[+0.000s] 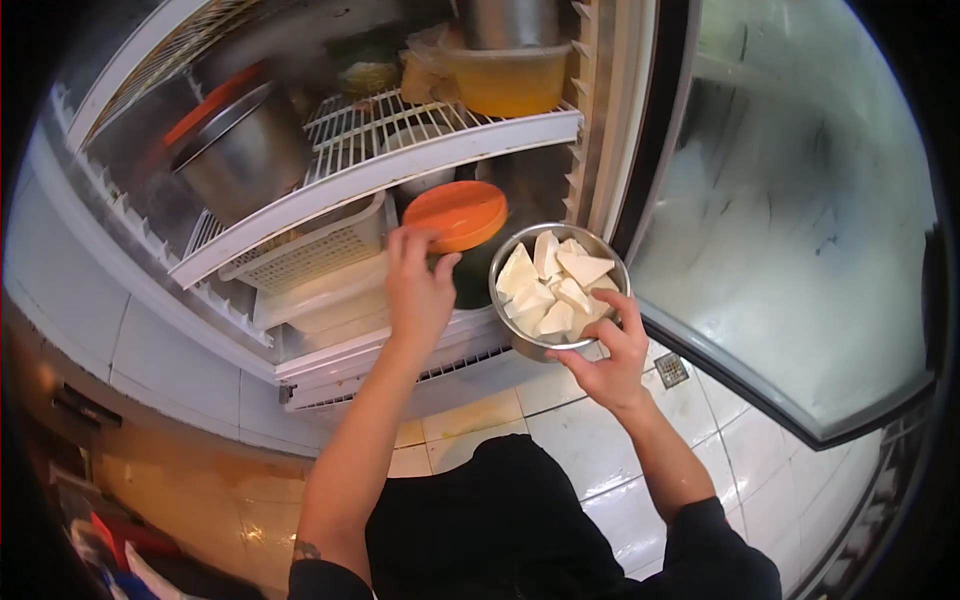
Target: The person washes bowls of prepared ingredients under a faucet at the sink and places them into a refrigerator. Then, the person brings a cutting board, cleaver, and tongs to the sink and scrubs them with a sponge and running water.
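A round steel container [520, 336] holds several white wedge-shaped pieces [565, 280] that look like tofu or cheese; I cannot tell which. My right hand [612, 358] grips its near right rim, fingers over the edge and thumb on the outside. My left hand [420, 290] reaches into the fridge opening, its fingers closed at the left edge of a round orange lid [456, 214]. Part of that edge is hidden behind the fingers. Below the lid, something dark green [480, 278] shows inside the fridge, its form unclear.
The fridge's wire shelf [370, 165] carries a steel pot [245, 150] and a tub of yellow liquid [508, 80]. Under it sits a white perforated basket [310, 245]. The fogged glass door [790, 230] stands open at right. White floor tiles [640, 520] include a drain [672, 370].
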